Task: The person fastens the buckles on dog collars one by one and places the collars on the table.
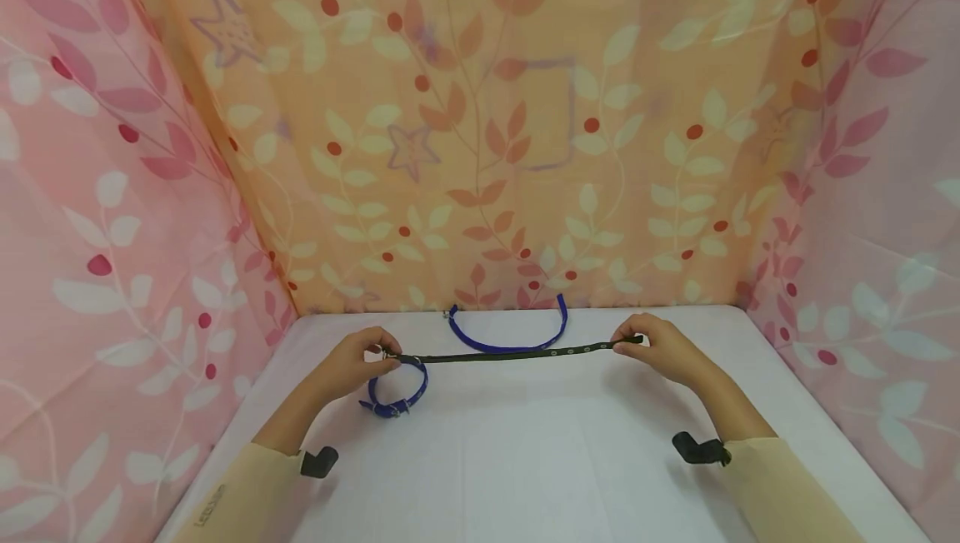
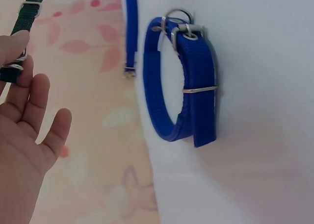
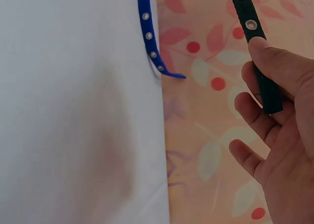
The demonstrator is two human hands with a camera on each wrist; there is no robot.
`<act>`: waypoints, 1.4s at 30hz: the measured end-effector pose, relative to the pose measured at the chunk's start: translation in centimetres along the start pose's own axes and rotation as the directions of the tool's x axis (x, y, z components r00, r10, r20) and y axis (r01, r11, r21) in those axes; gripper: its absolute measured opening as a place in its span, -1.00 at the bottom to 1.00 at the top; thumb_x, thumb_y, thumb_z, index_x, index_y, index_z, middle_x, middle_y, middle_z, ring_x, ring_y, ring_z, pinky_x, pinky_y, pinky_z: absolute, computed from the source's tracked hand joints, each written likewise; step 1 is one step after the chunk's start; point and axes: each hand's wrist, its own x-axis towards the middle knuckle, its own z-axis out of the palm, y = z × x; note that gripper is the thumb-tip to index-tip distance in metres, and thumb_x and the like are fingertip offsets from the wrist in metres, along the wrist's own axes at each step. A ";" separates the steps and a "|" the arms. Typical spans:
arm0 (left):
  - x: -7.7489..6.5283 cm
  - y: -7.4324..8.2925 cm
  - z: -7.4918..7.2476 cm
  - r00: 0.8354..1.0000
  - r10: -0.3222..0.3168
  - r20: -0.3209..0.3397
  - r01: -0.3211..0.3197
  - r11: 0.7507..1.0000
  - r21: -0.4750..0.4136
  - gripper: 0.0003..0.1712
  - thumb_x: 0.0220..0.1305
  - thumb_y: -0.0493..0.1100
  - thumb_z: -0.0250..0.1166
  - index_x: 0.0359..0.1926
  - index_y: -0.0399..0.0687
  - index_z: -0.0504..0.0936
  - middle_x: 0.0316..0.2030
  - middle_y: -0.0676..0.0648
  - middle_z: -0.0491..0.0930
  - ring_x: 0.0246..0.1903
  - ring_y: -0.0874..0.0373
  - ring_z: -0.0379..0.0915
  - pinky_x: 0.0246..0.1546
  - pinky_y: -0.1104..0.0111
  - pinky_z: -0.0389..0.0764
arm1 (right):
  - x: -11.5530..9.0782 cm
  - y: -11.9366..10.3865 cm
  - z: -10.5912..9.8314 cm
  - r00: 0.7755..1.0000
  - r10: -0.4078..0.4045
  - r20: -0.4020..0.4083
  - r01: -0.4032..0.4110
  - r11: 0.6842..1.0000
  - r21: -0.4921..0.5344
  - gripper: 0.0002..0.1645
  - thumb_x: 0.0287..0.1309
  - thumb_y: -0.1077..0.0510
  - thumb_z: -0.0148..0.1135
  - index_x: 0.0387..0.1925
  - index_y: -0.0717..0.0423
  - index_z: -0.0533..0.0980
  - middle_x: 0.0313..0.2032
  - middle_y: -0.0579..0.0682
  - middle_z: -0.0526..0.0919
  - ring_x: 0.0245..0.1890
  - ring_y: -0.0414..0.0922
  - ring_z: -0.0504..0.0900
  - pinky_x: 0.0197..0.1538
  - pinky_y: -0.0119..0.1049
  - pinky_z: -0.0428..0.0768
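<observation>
A dark green collar [image 1: 487, 356] with metal eyelets is stretched out straight between both hands. My left hand [image 1: 358, 361] pinches its buckle end; in the left wrist view the thumb lies over the metal buckle. At the other end, my right hand [image 1: 660, 347] pinches the strap between thumb and fingers, and the tip [image 3: 270, 94] sticks out past the thumb. Close by the left hand stands a blue collar [image 2: 198, 106], buckled into a loop, with a metal ring. Behind the green strap a second blue collar [image 1: 506, 349] lies unbuckled in a wide curve.
The white tabletop [image 1: 517, 460] runs back to an orange leaf-patterned cloth [image 1: 480, 151]. Pink patterned cloths [image 1: 97, 235] stand along both sides. Each sleeve has a black wrist mount [image 1: 697, 448] at its cuff.
</observation>
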 end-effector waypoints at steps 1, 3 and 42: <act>-0.6 0.2 -0.2 1.000 0.000 -0.010 0.000 1.000 -0.002 -0.84 0.27 -0.13 0.47 -0.17 0.15 0.67 -0.18 0.16 0.67 -0.03 0.12 0.54 0.19 -0.07 0.51 | -0.3 -0.3 0.0 1.000 -0.005 -0.007 0.005 1.000 0.010 -0.88 0.23 -0.08 0.45 -0.25 -0.25 0.65 -0.24 -0.23 0.66 -0.14 -0.15 0.54 0.02 0.00 0.49; -1.7 0.7 -0.6 0.999 -0.005 -0.039 0.005 1.000 -0.018 -0.84 0.28 -0.13 0.47 -0.15 0.13 0.68 -0.18 0.16 0.67 -0.01 0.13 0.55 0.15 0.01 0.55 | -0.8 -0.9 0.0 0.999 -0.024 -0.027 0.024 1.000 0.020 -0.89 0.23 -0.08 0.45 -0.26 -0.26 0.65 -0.24 -0.24 0.67 -0.12 -0.16 0.55 0.06 0.03 0.49; -7.1 13.2 -2.5 0.934 0.155 -0.322 -0.241 0.938 -0.249 -0.67 0.35 -0.42 0.31 0.10 -0.17 0.71 -0.02 0.02 0.71 0.03 0.17 0.55 0.01 0.44 0.60 | -7.7 -10.5 -5.1 0.938 -0.092 -0.335 0.290 0.740 0.607 -0.65 0.16 0.64 0.20 -0.08 0.35 0.61 -0.06 -0.08 0.65 -0.05 -0.23 0.62 0.01 -0.50 0.62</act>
